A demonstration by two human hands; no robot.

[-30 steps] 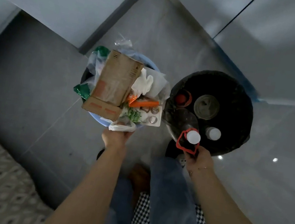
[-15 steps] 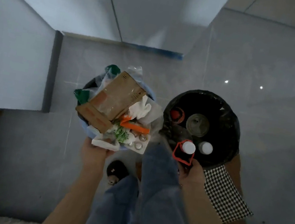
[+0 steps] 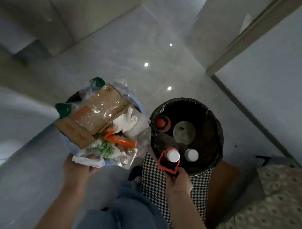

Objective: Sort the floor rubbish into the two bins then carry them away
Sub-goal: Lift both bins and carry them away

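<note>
Rubbish, sorted, both bins carried above the floor. Left: blue bin (image 3: 139, 107), overfilled; left hand (image 3: 77, 168) pinches its near rim. Cardboard box (image 3: 95, 117) and tissue (image 3: 126, 122) sit proud, likely to slide off if tilted. Right: black bin (image 3: 211, 140) with bottles (image 3: 191, 154); right hand (image 3: 180, 181) grips its near rim. One-sided grip risks tipping.

dim, motion-blurred, wide-angle edge warp

Blue bin (image 3: 140, 109) mostly buried under rubbish; forearms cut off at six o'clock; patterned rug (image 3: 272, 218) blurred.
</note>
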